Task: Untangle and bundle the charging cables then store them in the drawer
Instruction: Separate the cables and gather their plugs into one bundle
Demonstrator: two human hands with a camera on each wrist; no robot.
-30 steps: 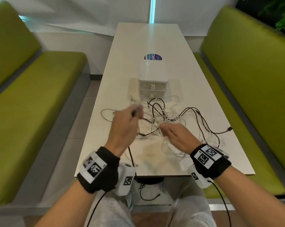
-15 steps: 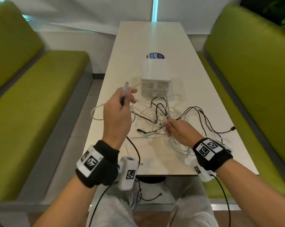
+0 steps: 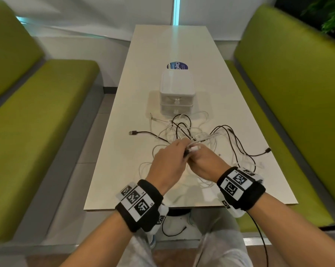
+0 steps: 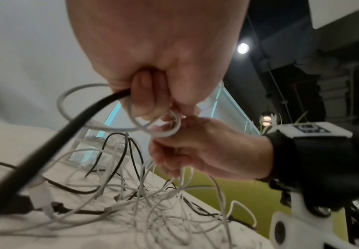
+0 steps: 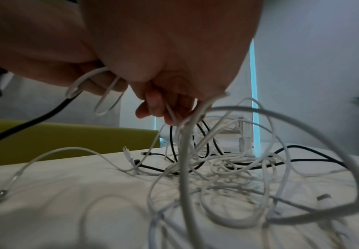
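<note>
— Cables (image 3: 199, 135), where are they seen?
— A tangle of white and black ones is spread over the near half of the desk (image 3: 124, 170), just in front of the small white drawer unit (image 3: 176, 93), whose two drawers are shut.
— And what is held?
— A black cable (image 4: 71, 128) and a small white loop (image 4: 118, 128) are gripped in the curled fingers of the left hand (image 3: 168, 164). White strands rising from the pile are pinched by the right hand (image 3: 203, 162), fingers closed round them. The two hands are pressed together above the pile.
— Anything lying apart?
— A black plug end (image 3: 133, 132) is stretched out to the left, another (image 3: 267, 150) to the right. Green benches (image 3: 37, 116) are seen on both sides.
</note>
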